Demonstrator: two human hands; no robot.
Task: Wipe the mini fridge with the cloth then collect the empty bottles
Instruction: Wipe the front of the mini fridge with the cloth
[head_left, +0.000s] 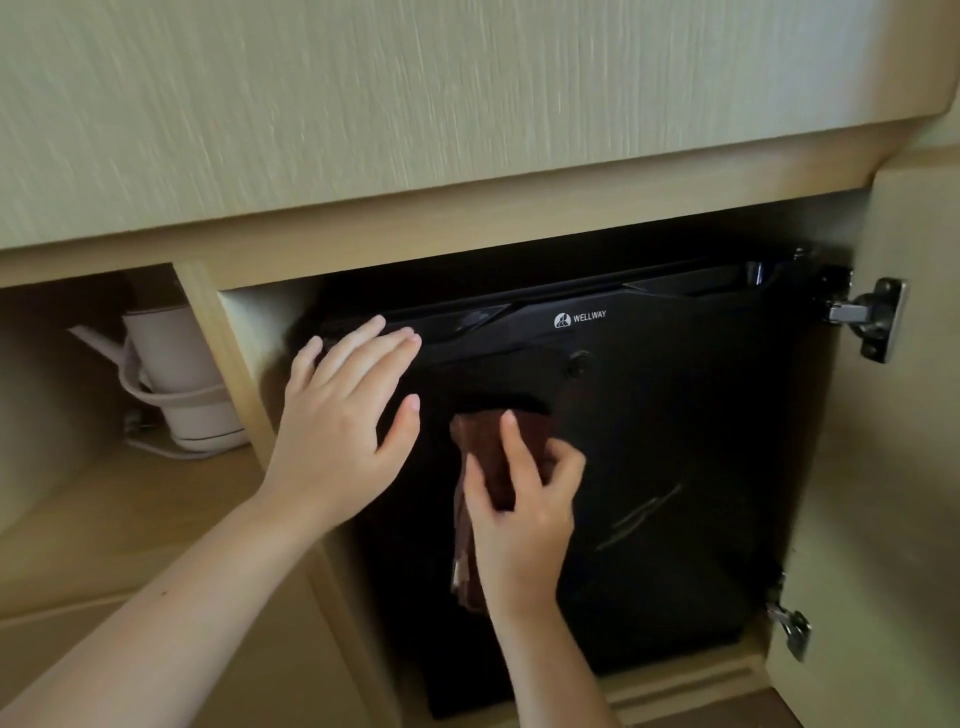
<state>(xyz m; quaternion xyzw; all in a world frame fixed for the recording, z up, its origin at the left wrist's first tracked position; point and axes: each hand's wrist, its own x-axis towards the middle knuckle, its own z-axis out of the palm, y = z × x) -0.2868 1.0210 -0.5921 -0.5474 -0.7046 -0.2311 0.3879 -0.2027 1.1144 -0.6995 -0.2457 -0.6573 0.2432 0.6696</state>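
Mini fridge (649, 441): black, closed, standing inside a light wooden cabinet (467, 130); white word "WELLWAY" near the top of its door.
Left hand (343, 415): flat with the fingers spread, pressed on the upper left corner of the fridge door.
Right hand (524, 499): presses a brown cloth (498, 457) on the door, just under the handle recess; part of the cloth hangs down.
Cabinet door (893, 415): open at the right, two metal hinges.
Left compartment: a white kettle (176, 374) with its cord.

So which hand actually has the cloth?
The right hand grips the brown cloth against the fridge door; the left hand is spread flat and empty.
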